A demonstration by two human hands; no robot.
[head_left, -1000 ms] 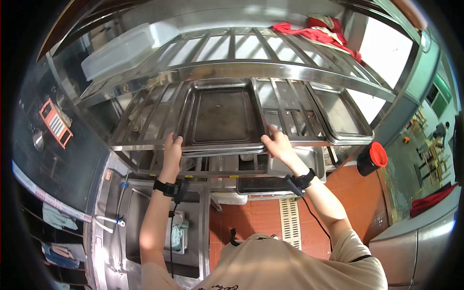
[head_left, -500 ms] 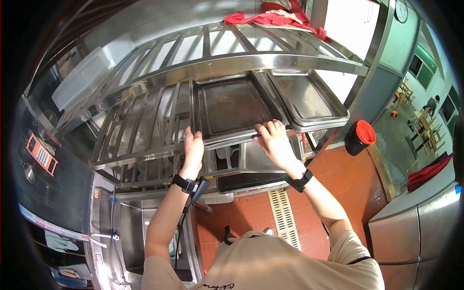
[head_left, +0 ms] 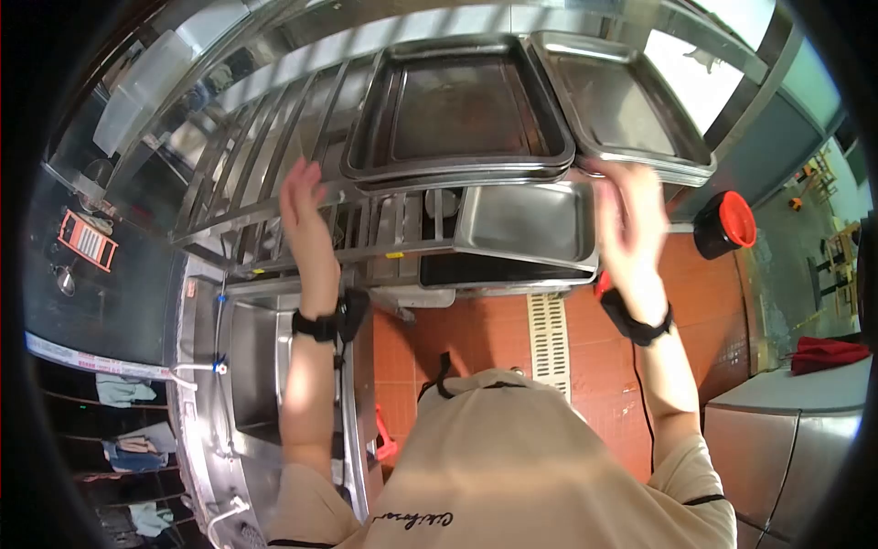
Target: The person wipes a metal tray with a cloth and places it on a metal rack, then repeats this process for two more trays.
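Tray stacks (head_left: pixel 462 105), apparently two

Wears a plain beige top (head_left: pixel 498 439) with dark cursive lettering (head_left: pixel 416 520) on the front, too small to read surely, and a black strap (head_left: pixel 445 372) sticking out at the far edge. Has short, loose sleeves in the same beige, the right sleeve (head_left: pixel 681 462) crossed by a thin black stripe (head_left: pixel 704 500). Shows a bare left hand (head_left: pixel 305 209) and right hand (head_left: pixel 633 218). Bears a black left wristband (head_left: pixel 315 326) with a boxy black module (head_left: pixel 353 313), a black right wristband (head_left: pixel 653 329), and a thin black cable (head_left: pixel 642 393) beside the right forearm.
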